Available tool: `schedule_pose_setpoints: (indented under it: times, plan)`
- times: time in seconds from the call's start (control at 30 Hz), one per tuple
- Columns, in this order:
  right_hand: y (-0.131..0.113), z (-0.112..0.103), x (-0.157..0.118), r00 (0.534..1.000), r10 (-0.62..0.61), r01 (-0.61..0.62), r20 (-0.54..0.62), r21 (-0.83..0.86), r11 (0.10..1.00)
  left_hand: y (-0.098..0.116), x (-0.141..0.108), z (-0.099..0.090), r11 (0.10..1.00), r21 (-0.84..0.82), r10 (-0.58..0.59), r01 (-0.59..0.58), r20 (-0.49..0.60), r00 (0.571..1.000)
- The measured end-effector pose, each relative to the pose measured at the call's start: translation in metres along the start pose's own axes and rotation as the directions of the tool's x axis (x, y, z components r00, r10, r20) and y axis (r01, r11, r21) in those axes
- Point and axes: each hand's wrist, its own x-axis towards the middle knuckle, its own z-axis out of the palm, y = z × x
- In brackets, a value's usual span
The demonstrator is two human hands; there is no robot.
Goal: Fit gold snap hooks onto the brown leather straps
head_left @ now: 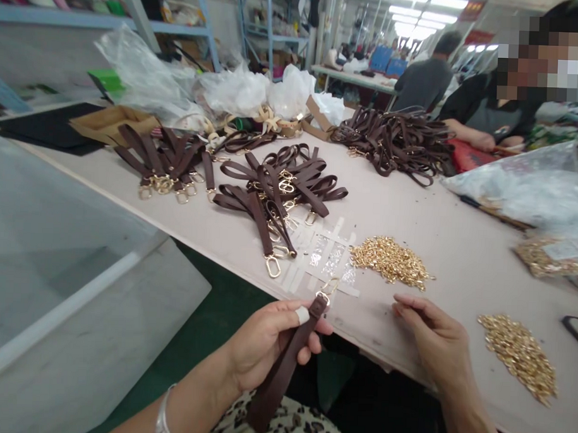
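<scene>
A dark brown strap (286,362) with gold metal fittings at its upper end is held in my left hand (280,333), thumb on top and fingers beneath. White tape wraps the left thumb. My right hand (434,332) hovers over the table's front edge, thumb and index fingertips together; whatever may be between them is too small to make out. Just beyond it lies a pile of small gold pieces (392,261). A second gold pile (521,354) is to its right. Brown straps with gold clasps (285,178) lie in a heap further back.
More brown straps lie at the table's left (163,155) and back right (396,141). Clear plastic bags (246,92) line the rear. Tape strips and small clear pieces (332,256) are mid-table. A person (494,113) sits across at right; a grey panel (78,285) stands at left.
</scene>
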Motion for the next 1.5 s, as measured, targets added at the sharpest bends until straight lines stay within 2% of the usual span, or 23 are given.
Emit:
schedule_pose_setpoints:
  times: [0.1, 0.2, 0.3, 0.5, 0.67, 0.83, 1.0, 1.17, 1.23, 1.37, 1.5]
  plan:
    - [-0.005, 0.001, -0.008, 0.991, 0.102, -0.113, 0.086, 0.133, 0.985, -0.005, 0.006, 0.005, 0.999, -0.029, -0.018, 0.019, 0.027, 0.999]
    - [-0.010, 0.010, -0.018, 0.986, 0.119, -0.143, 0.115, 0.221, 0.965, -0.012, 0.016, 0.011, 1.000, -0.016, -0.018, 0.019, 0.028, 0.999]
    - [-0.014, 0.021, -0.025, 0.994, 0.062, -0.081, 0.086, 0.236, 0.968, -0.021, 0.026, 0.017, 0.999, 0.020, -0.051, 0.050, 0.032, 0.998]
    - [-0.025, 0.030, -0.037, 0.977, -0.177, 0.141, 0.121, 0.257, 0.956, -0.024, 0.034, 0.028, 0.996, 0.087, -0.038, 0.031, 0.084, 0.996]
    - [-0.034, 0.033, -0.044, 0.931, -0.267, 0.159, 0.249, 0.382, 0.910, -0.021, 0.034, 0.030, 0.969, 0.243, -0.070, 0.047, 0.087, 0.994]
    - [-0.035, 0.033, -0.045, 0.896, -0.343, 0.263, 0.282, 0.287, 0.921, -0.017, 0.035, 0.032, 0.937, 0.347, -0.073, 0.040, 0.083, 0.994]
    - [-0.036, 0.031, -0.043, 0.873, -0.373, 0.298, 0.314, 0.262, 0.918, -0.014, 0.035, 0.033, 0.898, 0.441, -0.053, 0.004, 0.100, 0.994]
    - [-0.035, 0.029, -0.042, 0.844, -0.386, 0.314, 0.372, 0.241, 0.918, -0.016, 0.035, 0.032, 0.838, 0.545, -0.031, -0.037, 0.114, 0.993]
    - [-0.036, 0.029, -0.043, 0.842, -0.380, 0.309, 0.384, 0.233, 0.922, -0.017, 0.034, 0.032, 0.793, 0.603, 0.001, -0.086, 0.140, 0.990]
    - [-0.041, 0.030, -0.050, 0.884, -0.302, 0.240, 0.357, 0.208, 0.948, -0.018, 0.027, 0.035, 0.648, 0.723, 0.138, -0.240, 0.199, 0.970]
    - [-0.041, 0.034, -0.055, 0.923, -0.231, 0.172, 0.307, 0.209, 0.963, -0.018, 0.027, 0.032, 0.563, 0.784, 0.131, -0.261, 0.228, 0.965]
